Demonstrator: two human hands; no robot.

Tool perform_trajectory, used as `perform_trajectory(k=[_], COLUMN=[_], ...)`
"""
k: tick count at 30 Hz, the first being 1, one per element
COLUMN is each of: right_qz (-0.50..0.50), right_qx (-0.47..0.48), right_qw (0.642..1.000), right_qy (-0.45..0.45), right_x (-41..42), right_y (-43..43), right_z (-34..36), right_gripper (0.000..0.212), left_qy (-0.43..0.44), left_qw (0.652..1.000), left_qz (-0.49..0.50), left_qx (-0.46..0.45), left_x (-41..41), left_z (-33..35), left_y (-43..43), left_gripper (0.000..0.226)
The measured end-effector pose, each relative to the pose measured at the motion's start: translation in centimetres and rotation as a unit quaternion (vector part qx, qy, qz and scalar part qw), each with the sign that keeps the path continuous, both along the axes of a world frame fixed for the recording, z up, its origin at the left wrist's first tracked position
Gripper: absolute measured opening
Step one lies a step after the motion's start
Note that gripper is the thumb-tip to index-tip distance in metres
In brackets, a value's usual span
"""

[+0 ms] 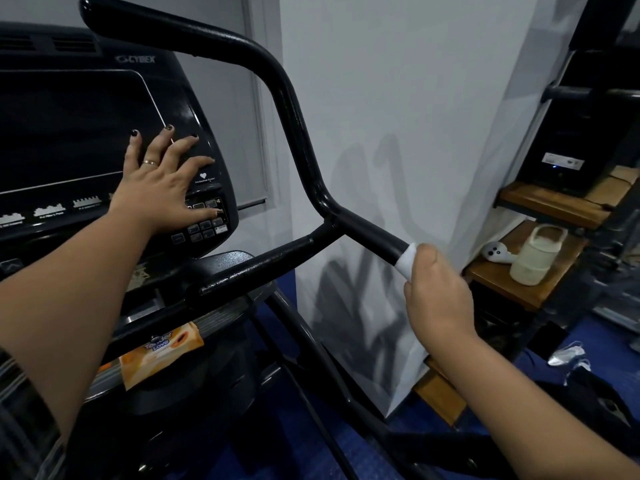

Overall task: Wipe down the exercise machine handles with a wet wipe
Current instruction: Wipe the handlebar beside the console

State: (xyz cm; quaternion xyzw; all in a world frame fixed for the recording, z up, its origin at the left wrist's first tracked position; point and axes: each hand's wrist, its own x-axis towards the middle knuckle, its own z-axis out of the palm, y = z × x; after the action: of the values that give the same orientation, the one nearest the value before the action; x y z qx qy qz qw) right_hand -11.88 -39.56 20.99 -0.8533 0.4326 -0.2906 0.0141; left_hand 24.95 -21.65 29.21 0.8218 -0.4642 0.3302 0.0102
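Right hand (438, 292) grips the wet wipe (408, 259) around the handle (372, 239); left hand (162, 183) flat on console (104, 140) — keep it wrapped, slide full length.

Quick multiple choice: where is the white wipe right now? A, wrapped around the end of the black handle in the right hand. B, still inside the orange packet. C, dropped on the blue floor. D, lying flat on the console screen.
A: the right hand grips the white wipe round the end of the black handle, while the left hand rests flat on the console.
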Motion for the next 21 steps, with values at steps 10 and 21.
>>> perform_trajectory(k=[10, 21], right_qz=[0.061, 0.059], right_qx=[0.089, 0.012], right_qw=[0.993, 0.997], right_qy=[0.038, 0.054], right_x=[-5.2, -1.1], right_y=[1.3, 0.5], right_z=[-2.3, -0.7], right_gripper=[0.098, 0.056], left_qy=[-0.003, -0.012], left_qw=[1.0, 1.0], left_qz=[0.012, 0.019], left_qx=[0.007, 0.01], left_x=[-0.2, -0.2], left_z=[-0.2, -0.3], left_y=[0.2, 0.0], left_gripper=[0.09, 0.091])
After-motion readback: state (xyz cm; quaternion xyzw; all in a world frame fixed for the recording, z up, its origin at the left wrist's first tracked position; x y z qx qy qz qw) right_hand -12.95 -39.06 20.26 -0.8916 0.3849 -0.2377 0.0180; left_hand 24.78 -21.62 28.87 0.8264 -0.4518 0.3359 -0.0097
